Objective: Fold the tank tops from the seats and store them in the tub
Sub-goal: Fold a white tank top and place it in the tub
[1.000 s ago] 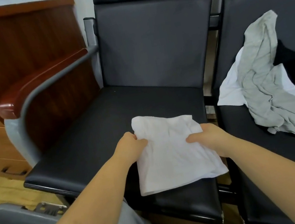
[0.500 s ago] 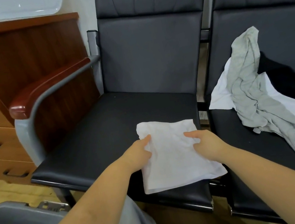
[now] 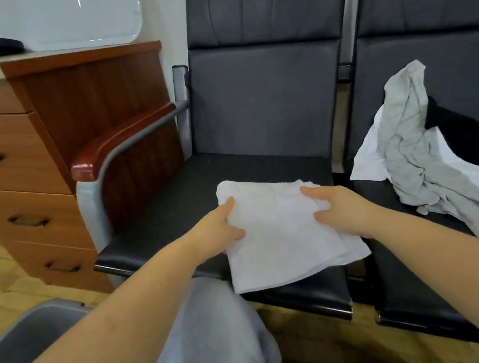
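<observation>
Black seat (image 3: 172,206) carries a folded white tank top (image 3: 280,238) at its front edge; left hand (image 3: 215,233) and right hand (image 3: 342,211) pinch its sides.

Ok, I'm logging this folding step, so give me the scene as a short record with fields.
folded item: white tank top, on the left seat
left hand: grips its left edge
right hand: grips its right edge
unfolded pile: grey, white and black garments on the right seat
tub: grey, lower left, contents unseen
</observation>
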The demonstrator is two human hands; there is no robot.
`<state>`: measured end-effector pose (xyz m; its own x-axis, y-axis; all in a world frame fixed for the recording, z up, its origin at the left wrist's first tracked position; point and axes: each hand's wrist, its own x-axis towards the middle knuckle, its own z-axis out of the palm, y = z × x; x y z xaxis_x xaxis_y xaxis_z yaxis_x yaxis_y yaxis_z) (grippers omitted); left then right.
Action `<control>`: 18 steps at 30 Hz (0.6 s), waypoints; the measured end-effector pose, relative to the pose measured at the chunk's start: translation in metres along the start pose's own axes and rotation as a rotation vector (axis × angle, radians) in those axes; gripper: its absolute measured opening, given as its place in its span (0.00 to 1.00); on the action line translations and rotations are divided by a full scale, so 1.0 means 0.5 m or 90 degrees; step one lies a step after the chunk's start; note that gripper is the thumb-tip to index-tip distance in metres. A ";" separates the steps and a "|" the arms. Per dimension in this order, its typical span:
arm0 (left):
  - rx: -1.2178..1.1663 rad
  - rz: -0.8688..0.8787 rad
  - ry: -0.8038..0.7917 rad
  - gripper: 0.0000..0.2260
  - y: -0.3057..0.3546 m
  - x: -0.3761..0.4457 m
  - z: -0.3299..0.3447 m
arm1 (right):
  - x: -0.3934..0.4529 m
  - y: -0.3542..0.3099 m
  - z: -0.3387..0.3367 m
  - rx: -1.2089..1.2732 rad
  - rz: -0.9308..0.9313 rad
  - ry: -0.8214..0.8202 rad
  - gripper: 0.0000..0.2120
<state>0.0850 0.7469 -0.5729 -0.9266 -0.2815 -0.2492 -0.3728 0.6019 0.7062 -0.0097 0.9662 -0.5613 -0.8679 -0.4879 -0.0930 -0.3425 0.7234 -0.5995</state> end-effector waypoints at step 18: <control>-0.022 -0.133 0.173 0.40 -0.265 -0.273 -0.266 | -0.019 -0.396 0.181 -0.117 -0.251 -0.117 0.31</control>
<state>0.2673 0.6062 -0.5443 -0.7818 -0.5878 -0.2079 -0.5467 0.4860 0.6819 0.0986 0.7834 -0.5138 -0.5862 -0.8093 -0.0360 -0.7053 0.5317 -0.4688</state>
